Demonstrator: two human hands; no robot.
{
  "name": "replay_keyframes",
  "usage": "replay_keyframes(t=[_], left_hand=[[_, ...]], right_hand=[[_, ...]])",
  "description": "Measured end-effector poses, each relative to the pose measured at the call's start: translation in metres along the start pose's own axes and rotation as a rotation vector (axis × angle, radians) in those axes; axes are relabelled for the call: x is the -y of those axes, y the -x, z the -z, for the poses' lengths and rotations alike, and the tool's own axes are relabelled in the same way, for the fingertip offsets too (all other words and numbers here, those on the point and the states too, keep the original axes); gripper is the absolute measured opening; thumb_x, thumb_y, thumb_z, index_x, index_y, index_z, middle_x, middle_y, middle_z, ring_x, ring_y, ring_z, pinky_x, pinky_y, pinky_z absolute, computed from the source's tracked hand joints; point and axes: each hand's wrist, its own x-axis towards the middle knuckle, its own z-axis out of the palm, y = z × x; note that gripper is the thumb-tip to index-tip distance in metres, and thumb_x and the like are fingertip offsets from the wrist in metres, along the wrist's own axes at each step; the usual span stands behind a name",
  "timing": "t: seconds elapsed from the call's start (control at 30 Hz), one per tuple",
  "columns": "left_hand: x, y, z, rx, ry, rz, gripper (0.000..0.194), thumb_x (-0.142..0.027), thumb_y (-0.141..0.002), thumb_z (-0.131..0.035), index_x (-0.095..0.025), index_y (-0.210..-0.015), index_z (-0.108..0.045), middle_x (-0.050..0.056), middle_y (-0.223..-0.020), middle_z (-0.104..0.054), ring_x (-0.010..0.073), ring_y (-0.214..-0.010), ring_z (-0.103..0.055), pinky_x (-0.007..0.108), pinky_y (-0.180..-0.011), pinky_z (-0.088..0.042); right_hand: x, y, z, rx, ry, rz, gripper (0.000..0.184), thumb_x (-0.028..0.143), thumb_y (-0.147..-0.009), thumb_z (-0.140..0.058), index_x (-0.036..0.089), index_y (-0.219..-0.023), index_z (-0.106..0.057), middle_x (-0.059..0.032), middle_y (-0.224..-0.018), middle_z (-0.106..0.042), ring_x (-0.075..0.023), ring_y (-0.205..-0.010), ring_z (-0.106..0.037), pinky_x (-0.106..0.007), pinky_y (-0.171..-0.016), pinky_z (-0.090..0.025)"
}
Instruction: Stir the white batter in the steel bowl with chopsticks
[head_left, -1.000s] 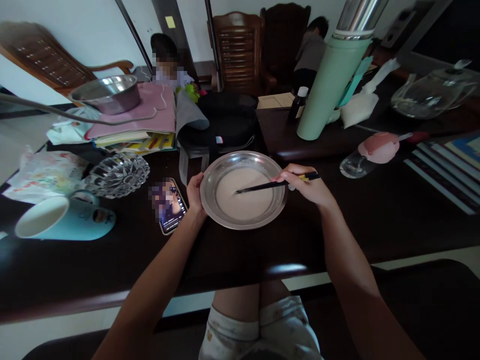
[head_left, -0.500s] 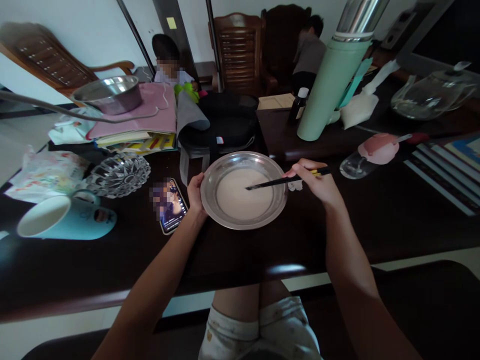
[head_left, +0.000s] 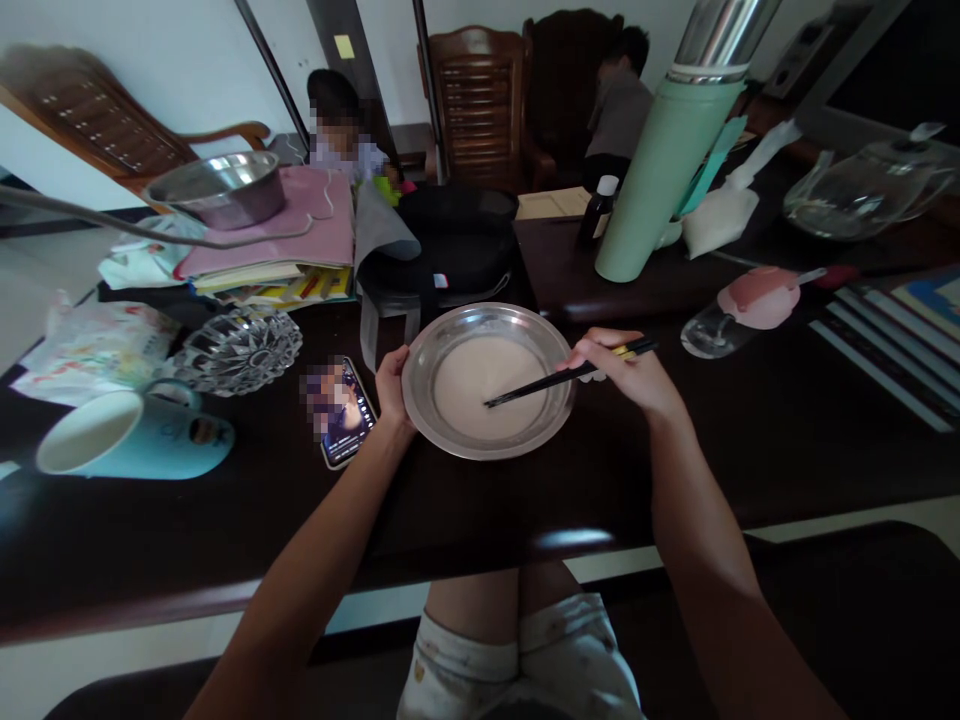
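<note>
A round steel plate point(head_left: 427, 420) holding a pale, thin batter point(head_left: 469, 380) sits on the dark table in front of me. My left hand point(head_left: 391, 388) grips the plate's left rim, fingers curled against it. My right hand point(head_left: 626, 370) is closed on a pair of black chopsticks point(head_left: 555, 378) at the plate's right edge. Their tips reach down and left into the batter near the plate's middle.
A phone point(head_left: 341, 410) lies just left of the plate. A light blue mug point(head_left: 127, 440), a cut-glass dish point(head_left: 236, 350), a steel bowl point(head_left: 217, 190) on books, a green flask point(head_left: 660, 160), a baby bottle point(head_left: 739, 305) and books point(head_left: 892, 340) crowd the table. Two people sit beyond.
The chopstick tips swept from the plate's left middle toward the upper right, then down to the lower middle of the batter. My left hand stayed on the rim.
</note>
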Motion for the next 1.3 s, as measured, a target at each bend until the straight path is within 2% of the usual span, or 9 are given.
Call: replay_keyframes(t=[0.13, 0.27, 0.43, 0.57, 0.67, 0.77, 0.93, 1.17, 1.3], left_hand=[[0.0000, 0.0005, -0.0007, 0.003, 0.021, -0.018, 0.017, -0.030, -0.089, -0.065, -0.022, -0.076, -0.073, 0.003, -0.059, -0.071, 0.0290, -0.081, -0.082, 0.038, -0.086, -0.068], [-0.0010, 0.0013, 0.0004, 0.008, -0.003, -0.002, 0.022, -0.030, -0.091, -0.061, -0.021, -0.076, -0.073, 0.003, -0.059, -0.071, 0.0288, -0.078, -0.081, 0.040, -0.084, -0.068], [-0.0002, -0.0021, 0.0034, 0.039, -0.003, -0.019, 0.016, -0.032, -0.086, -0.069, -0.022, -0.073, -0.071, 0.002, -0.059, -0.071, 0.0295, -0.076, -0.081, 0.039, -0.083, -0.068], [0.0011, -0.0040, 0.0034, 0.041, -0.002, -0.035, 0.017, -0.031, -0.085, -0.068, -0.022, -0.071, -0.070, 0.003, -0.059, -0.072, 0.0296, -0.077, -0.082, 0.039, -0.083, -0.068], [0.0009, -0.0028, 0.0021, 0.020, 0.004, -0.017, 0.018, -0.030, -0.087, -0.063, -0.022, -0.073, -0.071, 0.004, -0.060, -0.073, 0.0305, -0.079, -0.082, 0.040, -0.083, -0.068], [0.0009, -0.0019, 0.0016, 0.020, 0.014, -0.012, 0.019, -0.031, -0.089, -0.063, -0.022, -0.074, -0.071, 0.003, -0.060, -0.073, 0.0305, -0.080, -0.083, 0.040, -0.083, -0.068], [0.0014, -0.0033, 0.0028, 0.038, 0.009, -0.027, 0.016, -0.033, -0.085, -0.068, -0.022, -0.074, -0.072, 0.002, -0.059, -0.072, 0.0304, -0.078, -0.082, 0.040, -0.083, -0.068], [0.0010, -0.0035, 0.0022, 0.022, 0.017, 0.007, 0.020, -0.032, -0.088, -0.061, -0.023, -0.073, -0.071, 0.006, -0.064, -0.075, 0.0316, -0.084, -0.082, 0.041, -0.082, -0.069], [0.0015, -0.0039, 0.0026, 0.007, 0.030, -0.009, 0.020, -0.030, -0.088, -0.062, -0.023, -0.072, -0.072, 0.005, -0.061, -0.073, 0.0323, -0.087, -0.083, 0.041, -0.083, -0.068]], right_hand=[[-0.0006, -0.0012, -0.0043, 0.001, -0.014, 0.013, 0.050, 0.075, -0.090, -0.077, 0.027, -0.076, -0.081, -0.0052, -0.081, -0.085, -0.0245, -0.085, -0.083, -0.037, -0.078, -0.064], [0.0008, -0.0006, -0.0014, -0.103, -0.009, -0.019, 0.053, 0.076, -0.089, -0.077, 0.027, -0.069, -0.078, -0.0045, -0.073, -0.083, -0.0229, -0.074, -0.080, -0.036, -0.070, -0.061], [0.0034, -0.0012, -0.0038, 0.020, -0.025, -0.016, 0.054, 0.081, -0.085, -0.078, 0.028, -0.072, -0.080, -0.0038, -0.075, -0.084, -0.0244, -0.080, -0.082, -0.038, -0.076, -0.064], [0.0041, -0.0001, 0.0017, -0.142, -0.019, -0.007, 0.055, 0.079, -0.087, -0.077, 0.028, -0.066, -0.078, -0.0043, -0.072, -0.083, -0.0226, -0.071, -0.079, -0.037, -0.071, -0.063], [0.0052, 0.0002, 0.0000, -0.073, -0.032, -0.028, 0.055, 0.076, -0.089, -0.078, 0.027, -0.066, -0.078, -0.0044, -0.067, -0.081, -0.0217, -0.065, -0.077, -0.035, -0.066, -0.061], [0.0041, -0.0013, -0.0068, 0.060, -0.025, -0.006, 0.052, 0.078, -0.085, -0.079, 0.028, -0.071, -0.081, -0.0040, -0.074, -0.084, -0.0245, -0.077, -0.082, -0.036, -0.073, -0.064], [0.0011, -0.0008, -0.0003, -0.142, -0.005, 0.004, 0.054, 0.077, -0.089, -0.077, 0.027, -0.069, -0.079, -0.0053, -0.076, -0.084, -0.0234, -0.074, -0.080, -0.036, -0.071, -0.063], [0.0022, -0.0014, -0.0067, 0.054, 0.000, 0.009, 0.055, 0.080, -0.088, -0.075, 0.027, -0.074, -0.082, -0.0054, -0.080, -0.086, -0.0241, -0.080, -0.081, -0.036, -0.073, -0.062], [0.0003, -0.0005, -0.0007, -0.107, 0.019, 0.006, 0.052, 0.076, -0.090, -0.077, 0.027, -0.074, -0.080, -0.0056, -0.083, -0.086, -0.0229, -0.078, -0.080, -0.036, -0.071, -0.061]])
